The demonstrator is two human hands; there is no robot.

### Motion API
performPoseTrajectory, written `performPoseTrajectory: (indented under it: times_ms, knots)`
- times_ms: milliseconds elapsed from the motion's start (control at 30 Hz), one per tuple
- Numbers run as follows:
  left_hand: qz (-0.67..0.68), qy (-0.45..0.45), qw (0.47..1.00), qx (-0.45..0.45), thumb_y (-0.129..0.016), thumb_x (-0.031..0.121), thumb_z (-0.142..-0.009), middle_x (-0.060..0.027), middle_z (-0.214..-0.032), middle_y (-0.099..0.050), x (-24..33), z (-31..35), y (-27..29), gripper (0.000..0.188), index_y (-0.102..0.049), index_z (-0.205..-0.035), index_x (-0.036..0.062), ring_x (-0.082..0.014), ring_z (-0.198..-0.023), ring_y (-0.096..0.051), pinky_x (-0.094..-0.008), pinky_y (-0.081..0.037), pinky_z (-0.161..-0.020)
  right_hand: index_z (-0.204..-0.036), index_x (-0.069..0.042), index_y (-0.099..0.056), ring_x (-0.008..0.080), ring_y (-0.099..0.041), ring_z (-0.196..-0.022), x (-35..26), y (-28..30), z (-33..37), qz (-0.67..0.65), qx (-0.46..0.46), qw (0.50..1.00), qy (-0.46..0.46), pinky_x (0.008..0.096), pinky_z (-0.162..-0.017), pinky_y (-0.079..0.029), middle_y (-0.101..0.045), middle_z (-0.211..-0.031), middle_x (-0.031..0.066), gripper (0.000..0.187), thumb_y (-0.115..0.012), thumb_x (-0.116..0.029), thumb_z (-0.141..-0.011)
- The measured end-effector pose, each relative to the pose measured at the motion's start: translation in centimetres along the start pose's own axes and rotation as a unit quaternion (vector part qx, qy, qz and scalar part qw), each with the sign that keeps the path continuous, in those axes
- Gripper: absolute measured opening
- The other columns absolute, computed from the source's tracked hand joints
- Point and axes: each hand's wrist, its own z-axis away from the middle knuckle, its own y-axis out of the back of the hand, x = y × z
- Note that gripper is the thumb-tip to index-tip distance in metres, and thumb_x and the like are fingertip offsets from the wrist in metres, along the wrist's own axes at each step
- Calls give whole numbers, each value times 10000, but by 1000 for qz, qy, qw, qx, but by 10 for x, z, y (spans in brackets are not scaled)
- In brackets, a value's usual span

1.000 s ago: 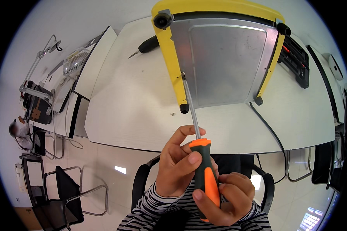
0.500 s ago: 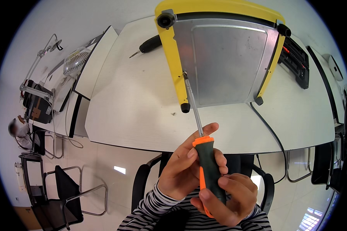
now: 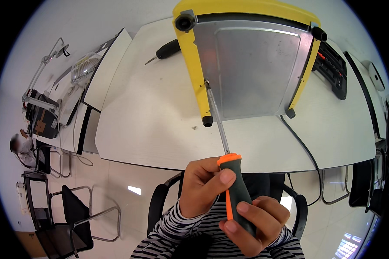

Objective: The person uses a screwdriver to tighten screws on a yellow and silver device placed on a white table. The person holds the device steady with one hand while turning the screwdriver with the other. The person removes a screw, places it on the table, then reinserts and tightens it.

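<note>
Both my hands are on a screwdriver (image 3: 239, 190) with a dark green and orange handle. My left hand (image 3: 201, 185) pinches the upper handle, near its orange collar. Lower down, my right hand (image 3: 259, 222) grips the butt of the handle between thumb and fingers. The long metal shaft slants up to the left, its tip at a screw spot on the left edge of a yellow appliance (image 3: 193, 64). That appliance stands tilted with its bare metal underside (image 3: 255, 69) toward me and black feet at the corners.
A black-handled tool with a thin metal shaft (image 3: 168, 49) lies left of the appliance on the white table (image 3: 138, 108). At right is an opened black tool case (image 3: 333, 69). A black cord (image 3: 304, 149) runs over the table's front edge. A person (image 3: 23, 149) sits far left, near black chairs (image 3: 75, 211).
My left fingers have closed in on the upper handle, where before they were spread around it. The right hand has shifted its grip slightly. Appliance and screwdriver tip look unmoved.
</note>
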Motion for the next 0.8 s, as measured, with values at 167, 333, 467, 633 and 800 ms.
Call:
performPoseTrajectory:
  times_ms: [167, 333, 467, 633, 800]
  knots:
    - [70, 18, 997, -9, -492, 226, -809, -94, -687, -575, 2, -1, -3, 272, -546, -827, -41, -131, -621, -536, -245, -430, -582, -998, -126, -510, 158, -447, -701, 11, -1, 0, 24, 37, 997, 65, 184, -477, -414, -517, -916, 86, 340, -599, -14, -689]
    - [156, 19, 985, -66, -446, 285, -828, -146, -779, -576, -2, -1, -1, 336, -524, -857, -41, -203, -696, -572, -295, -464, -654, -988, -112, -521, 166, -468, -679, 17, -7, 2, 15, 92, 992, 82, 190, -456, -431, -516, -926, 114, 321, -593, -8, -693]
    - [275, 7, 956, -99, -403, 321, -842, -167, -822, -563, -11, 3, -3, 383, -486, -932, -42, -232, -739, -568, -311, -469, -663, -964, -86, -536, 176, -498, -652, 10, -4, -9, -25, 93, 994, 43, 209, -456, -443, -510, -921, 150, 281, -595, -25, -697]
    - [413, -29, 900, -137, -215, 417, -872, -147, -743, -550, -17, 5, -11, 528, -464, -964, -39, -223, -690, -522, -309, -447, -620, -949, -66, -538, 178, -513, -619, 14, -7, -3, -32, 113, 991, 64, 215, -448, -444, -502, -909, 163, 269, -622, -83, -693]
    - [495, -61, 847, -182, -208, 334, -885, -92, -746, -529, -19, 5, -18, 442, -434, -1059, -4, -192, -670, -474, -292, -421, -642, -930, -63, -549, 155, -492, -591, 13, -10, -9, -40, 122, 989, 78, 198, -416, -407, -474, -862, 131, 277, -648, -107, -675]
